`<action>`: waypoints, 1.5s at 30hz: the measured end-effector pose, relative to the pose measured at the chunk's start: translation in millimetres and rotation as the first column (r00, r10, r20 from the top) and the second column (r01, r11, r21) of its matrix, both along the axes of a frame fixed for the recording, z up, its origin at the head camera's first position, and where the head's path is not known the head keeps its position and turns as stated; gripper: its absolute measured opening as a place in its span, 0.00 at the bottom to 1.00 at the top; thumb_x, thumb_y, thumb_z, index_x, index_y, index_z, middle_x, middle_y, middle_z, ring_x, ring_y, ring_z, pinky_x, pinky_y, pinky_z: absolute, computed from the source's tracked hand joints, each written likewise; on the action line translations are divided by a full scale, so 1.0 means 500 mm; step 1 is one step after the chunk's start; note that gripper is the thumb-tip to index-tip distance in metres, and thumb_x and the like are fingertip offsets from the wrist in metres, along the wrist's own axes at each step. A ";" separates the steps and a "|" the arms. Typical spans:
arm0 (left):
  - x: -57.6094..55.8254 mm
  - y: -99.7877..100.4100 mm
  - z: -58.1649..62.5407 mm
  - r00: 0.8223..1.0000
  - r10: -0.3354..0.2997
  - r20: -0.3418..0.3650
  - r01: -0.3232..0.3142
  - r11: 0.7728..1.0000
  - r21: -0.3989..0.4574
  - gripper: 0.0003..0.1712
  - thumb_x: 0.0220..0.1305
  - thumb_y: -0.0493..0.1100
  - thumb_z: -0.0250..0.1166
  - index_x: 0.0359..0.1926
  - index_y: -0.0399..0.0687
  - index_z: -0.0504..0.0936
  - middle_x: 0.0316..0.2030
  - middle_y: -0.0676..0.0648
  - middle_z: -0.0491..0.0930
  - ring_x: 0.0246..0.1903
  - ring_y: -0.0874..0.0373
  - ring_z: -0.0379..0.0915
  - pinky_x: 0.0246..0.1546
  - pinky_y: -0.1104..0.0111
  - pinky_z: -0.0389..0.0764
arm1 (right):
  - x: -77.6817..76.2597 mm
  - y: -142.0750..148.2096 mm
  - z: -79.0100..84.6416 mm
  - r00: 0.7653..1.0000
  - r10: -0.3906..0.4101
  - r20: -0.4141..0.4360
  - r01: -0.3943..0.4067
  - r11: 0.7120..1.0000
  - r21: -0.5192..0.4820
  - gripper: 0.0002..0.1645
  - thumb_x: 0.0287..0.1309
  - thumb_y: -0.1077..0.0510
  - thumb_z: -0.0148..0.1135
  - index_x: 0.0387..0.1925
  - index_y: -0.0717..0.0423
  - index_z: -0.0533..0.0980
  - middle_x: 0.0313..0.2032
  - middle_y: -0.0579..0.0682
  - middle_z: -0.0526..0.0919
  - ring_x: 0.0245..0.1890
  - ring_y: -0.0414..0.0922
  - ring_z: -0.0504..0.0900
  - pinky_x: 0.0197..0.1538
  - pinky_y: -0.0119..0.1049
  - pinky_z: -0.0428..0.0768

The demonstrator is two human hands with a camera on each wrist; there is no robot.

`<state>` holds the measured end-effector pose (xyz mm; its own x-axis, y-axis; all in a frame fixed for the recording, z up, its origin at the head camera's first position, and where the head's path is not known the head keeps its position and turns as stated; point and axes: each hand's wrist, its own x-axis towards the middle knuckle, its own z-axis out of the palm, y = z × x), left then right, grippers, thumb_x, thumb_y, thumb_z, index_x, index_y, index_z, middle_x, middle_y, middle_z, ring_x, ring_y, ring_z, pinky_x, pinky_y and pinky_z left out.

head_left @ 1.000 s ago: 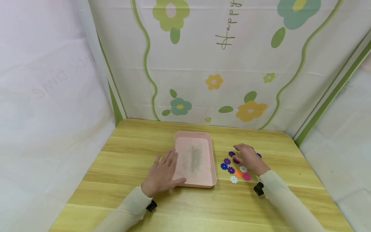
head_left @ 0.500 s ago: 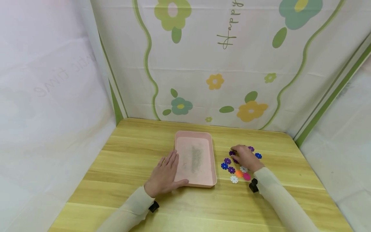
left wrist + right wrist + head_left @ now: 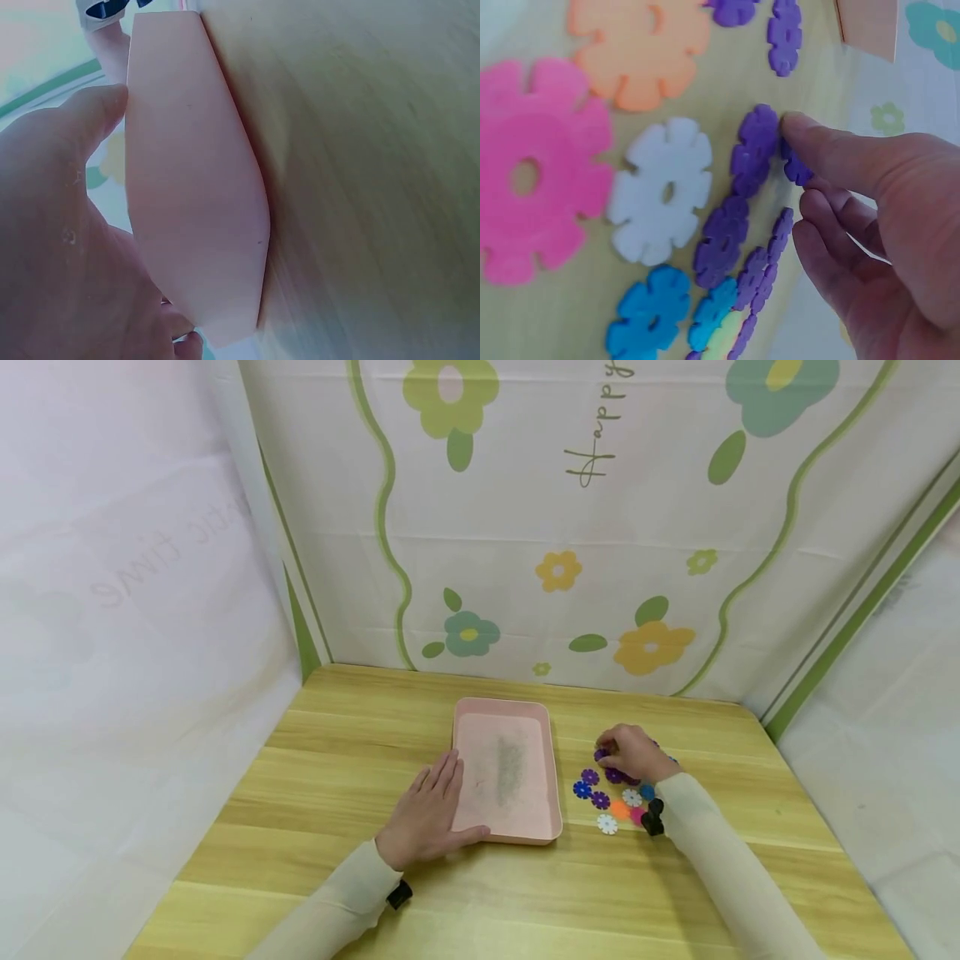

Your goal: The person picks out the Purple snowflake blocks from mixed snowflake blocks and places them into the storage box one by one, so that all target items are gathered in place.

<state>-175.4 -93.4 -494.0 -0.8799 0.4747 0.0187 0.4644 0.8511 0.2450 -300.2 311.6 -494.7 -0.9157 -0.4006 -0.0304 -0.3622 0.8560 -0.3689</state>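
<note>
My left hand (image 3: 423, 820) rests on the pink tray (image 3: 557, 793), fingers straight along its left rim and thumb at the near left corner. The left wrist view shows the thumb on the rim, above the tray's outer wall (image 3: 195, 150). At the far side of a group of flower-shaped plastic discs, my right hand (image 3: 633, 753) pinches a purple snowflake disc (image 3: 795, 165) between thumb and index finger. Just beside the thumb lies another purple disc (image 3: 755, 146). A white disc (image 3: 664, 191), a pink disc (image 3: 555, 169) and an orange disc (image 3: 641, 52) lie nearer the wrist.
The tray holds no discs; a grey-green smudge marks its floor. Blue discs (image 3: 582, 790) and a second white disc (image 3: 607, 824) lie on the wooden table (image 3: 345, 735) between tray and right hand. A flower-printed cloth (image 3: 510, 510) hangs behind the table.
My right hand has come down to the discs, its thumb and index finger closing on a purple one. The left hand stays on the tray.
</note>
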 end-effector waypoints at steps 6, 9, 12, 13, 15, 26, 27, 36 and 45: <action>0.003 0.000 0.001 1.000 -0.002 0.002 0.002 1.000 -0.005 0.65 0.68 0.79 0.55 0.82 0.32 0.52 0.84 0.35 0.48 0.85 0.41 0.45 0.82 0.43 0.58 | -0.009 0.000 0.015 0.999 0.001 0.045 0.000 1.000 -0.009 0.02 0.64 0.62 0.73 0.38 0.57 0.87 0.35 0.50 0.89 0.34 0.41 0.84 0.43 0.42 0.88; 0.003 -0.001 0.000 1.000 -0.004 -0.001 0.004 1.000 -0.021 0.66 0.68 0.81 0.54 0.82 0.31 0.51 0.84 0.34 0.48 0.85 0.41 0.44 0.82 0.44 0.58 | -0.011 0.002 0.030 0.998 0.013 0.069 -0.012 1.000 -0.016 0.03 0.68 0.63 0.69 0.36 0.58 0.86 0.34 0.50 0.89 0.32 0.41 0.83 0.40 0.40 0.87; 0.002 -0.002 0.001 1.000 -0.006 -0.003 0.006 0.999 -0.033 0.66 0.68 0.81 0.53 0.82 0.31 0.51 0.84 0.33 0.47 0.84 0.40 0.44 0.82 0.44 0.58 | -0.015 0.005 0.049 0.995 0.010 0.095 -0.007 0.999 -0.033 0.06 0.71 0.64 0.66 0.37 0.60 0.86 0.34 0.52 0.89 0.32 0.43 0.82 0.38 0.38 0.84; 0.002 -0.002 0.001 1.000 -0.007 -0.006 0.007 1.000 -0.029 0.67 0.67 0.81 0.54 0.82 0.30 0.51 0.84 0.33 0.48 0.84 0.40 0.45 0.81 0.44 0.59 | -0.017 0.005 0.054 0.995 0.011 0.097 -0.007 0.999 -0.035 0.06 0.71 0.64 0.65 0.37 0.60 0.86 0.34 0.53 0.89 0.32 0.44 0.82 0.37 0.38 0.83; 0.002 -0.002 0.003 1.000 -0.009 -0.010 0.008 1.000 -0.029 0.67 0.67 0.80 0.55 0.82 0.30 0.52 0.84 0.32 0.48 0.84 0.39 0.46 0.81 0.44 0.60 | -0.022 0.004 0.064 0.995 0.009 0.103 -0.004 0.999 -0.047 0.07 0.72 0.63 0.64 0.38 0.61 0.86 0.34 0.55 0.88 0.32 0.45 0.81 0.36 0.37 0.81; 0.002 -0.002 0.006 1.000 -0.003 -0.003 0.003 0.999 -0.033 0.67 0.67 0.81 0.55 0.82 0.30 0.51 0.83 0.32 0.49 0.84 0.39 0.46 0.81 0.44 0.60 | -0.048 -0.041 0.109 0.984 -0.045 0.174 0.065 0.992 -0.111 0.10 0.76 0.55 0.63 0.41 0.54 0.87 0.41 0.59 0.89 0.34 0.48 0.81 0.37 0.36 0.80; 0.002 -0.002 0.007 1.000 -0.004 -0.006 0.004 0.999 -0.035 0.67 0.67 0.81 0.55 0.82 0.30 0.52 0.83 0.32 0.49 0.84 0.38 0.47 0.81 0.44 0.60 | -0.050 -0.050 0.115 0.983 -0.049 0.177 0.069 0.992 -0.109 0.10 0.76 0.54 0.63 0.41 0.53 0.87 0.40 0.58 0.89 0.34 0.47 0.80 0.38 0.36 0.80; 0.003 -0.005 0.007 1.000 0.007 0.015 -0.006 0.999 -0.044 0.69 0.65 0.82 0.54 0.82 0.30 0.52 0.83 0.32 0.49 0.84 0.38 0.47 0.81 0.45 0.60 | -0.072 -0.167 0.144 0.985 0.037 0.169 -0.011 0.989 -0.150 0.11 0.75 0.55 0.64 0.43 0.58 0.88 0.36 0.56 0.89 0.36 0.51 0.85 0.39 0.35 0.84; 0.000 -0.003 0.006 1.000 0.006 0.015 -0.005 0.998 -0.058 0.69 0.65 0.83 0.53 0.82 0.30 0.52 0.83 0.32 0.49 0.84 0.38 0.46 0.82 0.46 0.60 | -0.104 -0.278 0.128 0.979 0.030 0.202 0.006 0.985 -0.175 0.11 0.74 0.55 0.65 0.42 0.57 0.88 0.42 0.62 0.90 0.34 0.47 0.84 0.36 0.32 0.80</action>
<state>-175.2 -95.1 -490.8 -0.8827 0.4694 -0.0220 0.4559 0.8667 0.2023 -352.3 172.5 -430.6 -0.8927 -0.4269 -0.1442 -0.2739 0.7683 -0.5785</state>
